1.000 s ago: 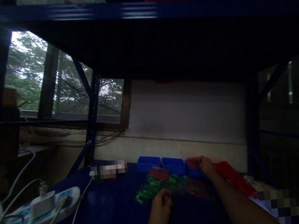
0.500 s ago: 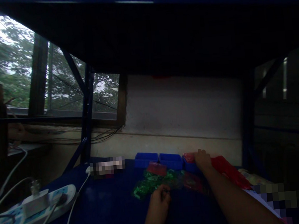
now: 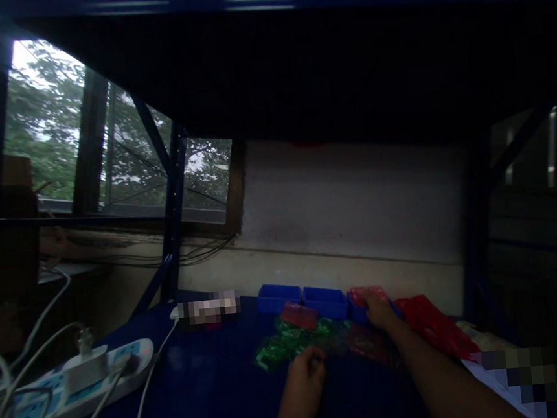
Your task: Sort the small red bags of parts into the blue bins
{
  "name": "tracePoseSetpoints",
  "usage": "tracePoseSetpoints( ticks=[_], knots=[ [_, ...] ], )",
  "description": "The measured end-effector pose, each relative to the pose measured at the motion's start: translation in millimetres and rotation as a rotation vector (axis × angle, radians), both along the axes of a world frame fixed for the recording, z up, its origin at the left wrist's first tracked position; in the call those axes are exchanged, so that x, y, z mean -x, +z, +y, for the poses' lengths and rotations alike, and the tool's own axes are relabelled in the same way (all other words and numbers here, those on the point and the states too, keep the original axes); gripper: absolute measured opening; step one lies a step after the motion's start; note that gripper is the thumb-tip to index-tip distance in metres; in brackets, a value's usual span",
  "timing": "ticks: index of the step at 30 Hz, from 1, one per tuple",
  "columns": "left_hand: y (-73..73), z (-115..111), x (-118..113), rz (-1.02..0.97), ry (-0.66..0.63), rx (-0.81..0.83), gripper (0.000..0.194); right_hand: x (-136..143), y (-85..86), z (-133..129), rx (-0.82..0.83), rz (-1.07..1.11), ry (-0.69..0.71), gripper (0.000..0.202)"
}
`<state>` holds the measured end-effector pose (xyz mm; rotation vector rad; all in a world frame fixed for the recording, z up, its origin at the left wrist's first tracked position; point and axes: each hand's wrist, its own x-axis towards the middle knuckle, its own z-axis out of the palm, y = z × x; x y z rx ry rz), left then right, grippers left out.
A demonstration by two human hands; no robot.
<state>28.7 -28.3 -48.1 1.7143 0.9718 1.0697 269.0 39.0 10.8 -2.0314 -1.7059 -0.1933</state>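
Note:
My left hand (image 3: pixel 307 375) is closed, fingers curled together, just in front of the green plastic packets (image 3: pixel 283 346); what it holds, if anything, is too small to name. My right hand (image 3: pixel 379 312) reaches to the rightmost blue bin (image 3: pixel 358 312), its fingers on the red packet (image 3: pixel 364 292) lying over that bin. Whether those fingers grip the packet is too dark to tell. Another red packet (image 3: pixel 298 315) rests against the front of the blue bins (image 3: pixel 326 302). Dark red packets (image 3: pixel 367 342) lie between my two hands on the blue table.
A white power strip (image 3: pixel 140 361) with plugs and cables spans the left of the blue table (image 3: pixel 201 385). Another blue bin (image 3: pixel 279 297) stands at the back. Red bags (image 3: pixel 432 325) and white paper (image 3: pixel 493 385) lie on the right. A shelf post (image 3: pixel 174 211) rises back left.
The view has shifted, so the scene sits further right. My right hand has come lower over the red packet at the rightmost bin. My left hand stays near the green packets.

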Motion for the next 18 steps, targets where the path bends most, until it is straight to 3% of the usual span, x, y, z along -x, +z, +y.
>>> tracePoseSetpoints(
  ticks=[4,7,10,12,15,18],
  knots=[
    [0.5,2.4,0.4,0.005,0.0,-0.02,0.022,2.2,11.2,-14.3,-0.057,-0.028,-0.03,0.047],
    [1.5,4.1,0.9,0.016,0.001,-0.025,0.02,8.9,12.6,-29.8,-0.026,-0.058,0.081,0.038],
    [2.4,5.8,1.9,0.04,0.005,-0.04,0.019,14.8,-0.6,-42.0,0.142,-0.027,0.224,0.026],
    [2.4,7.3,2.7,0.051,0.015,-0.051,0.019,16.5,-12.0,-45.8,0.214,0.029,0.248,0.033],
    [1.6,10.0,3.9,0.025,0.003,-0.025,0.019,18.2,-22.3,-45.3,0.206,0.088,0.226,0.043],
    [0.0,12.6,4.6,-0.016,-0.024,0.005,0.017,22.5,-23.7,-43.4,0.165,0.099,0.232,0.03]
  ],
)
